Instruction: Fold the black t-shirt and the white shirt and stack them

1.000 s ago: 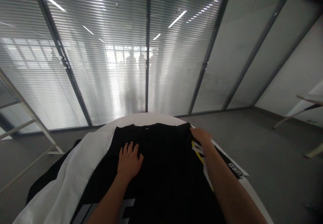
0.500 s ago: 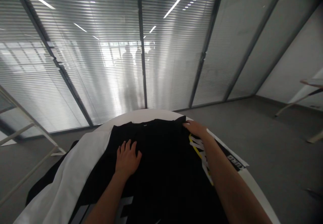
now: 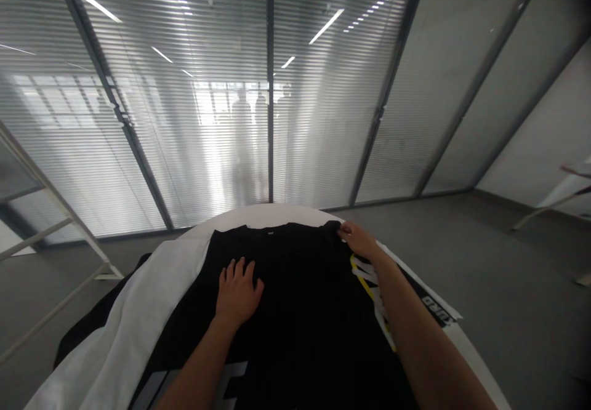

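Note:
A black T-shirt [image 3: 295, 299] is spread over a white rounded table [image 3: 272, 213], its neckline toward the far edge. Pale grey lettering shows on its lower front, partly covered by my left forearm. My left hand [image 3: 239, 293] rests flat on the shirt's left upper part, fingers apart. At the far right corner, my right hand [image 3: 357, 237] pinches the shirt's shoulder, where the cloth is bunched up. Under my right forearm lies a printed cloth [image 3: 369, 281] with white and yellow markings, and the forearm hides part of it.
White cloth [image 3: 124, 311] hangs down the table's left side, with something black beyond it. A white metal rack [image 3: 60, 207] stands at left. Glass partitions with blinds [image 3: 318, 120] rise behind the table. Part of another table [image 3: 549, 204] shows at far right.
The shirt's right shoulder corner, raised to a point before, is now bunched at my right fingertips. My left hand stays flat on the shirt. The view has shifted slightly.

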Demonstrator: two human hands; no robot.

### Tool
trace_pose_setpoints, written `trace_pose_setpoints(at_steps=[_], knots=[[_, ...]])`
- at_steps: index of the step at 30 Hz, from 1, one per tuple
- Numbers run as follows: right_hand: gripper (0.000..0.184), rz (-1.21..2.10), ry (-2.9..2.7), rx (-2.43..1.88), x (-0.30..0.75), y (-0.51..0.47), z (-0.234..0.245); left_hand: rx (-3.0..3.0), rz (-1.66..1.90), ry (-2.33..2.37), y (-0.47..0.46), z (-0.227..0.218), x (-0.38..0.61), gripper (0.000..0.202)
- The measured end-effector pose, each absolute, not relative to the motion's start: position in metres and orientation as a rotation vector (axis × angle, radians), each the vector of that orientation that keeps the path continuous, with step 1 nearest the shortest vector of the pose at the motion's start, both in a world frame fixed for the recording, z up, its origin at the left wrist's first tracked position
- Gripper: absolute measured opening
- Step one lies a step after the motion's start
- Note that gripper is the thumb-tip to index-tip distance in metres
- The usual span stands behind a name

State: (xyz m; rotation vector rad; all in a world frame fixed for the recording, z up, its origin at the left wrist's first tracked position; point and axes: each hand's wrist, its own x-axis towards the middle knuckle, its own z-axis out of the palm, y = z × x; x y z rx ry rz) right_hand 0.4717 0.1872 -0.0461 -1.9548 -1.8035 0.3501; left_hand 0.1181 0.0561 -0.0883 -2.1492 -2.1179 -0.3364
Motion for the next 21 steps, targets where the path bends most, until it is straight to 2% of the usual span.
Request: trace_pose_setpoints(at_steps=[5, 10, 16, 21], knots=[[0.021, 0.368, -1.676, -1.709, 0.464, 0.193, -0.042, -2.151, -0.338, -2.129, 0.057, -0.089, 0.118, 0.053], [0.033, 0.408, -1.437, -1.464, 0.462, 0.194, -0.036, -2.156, -0.347, -2.123, 0.057, -0.089, 0.117, 0.052], [0.037, 0.282, -1.438, -1.649, 0.475, 0.198, -0.037, -2.145, -0.367, -2.117, 0.056, -0.089, 0.118, 0.052], [0.070, 0.459, -1.388, -1.945, 0.482, 0.200, -0.048, -2.149, -0.356, -2.126, 0.056, -0.088, 0.118, 0.052]])
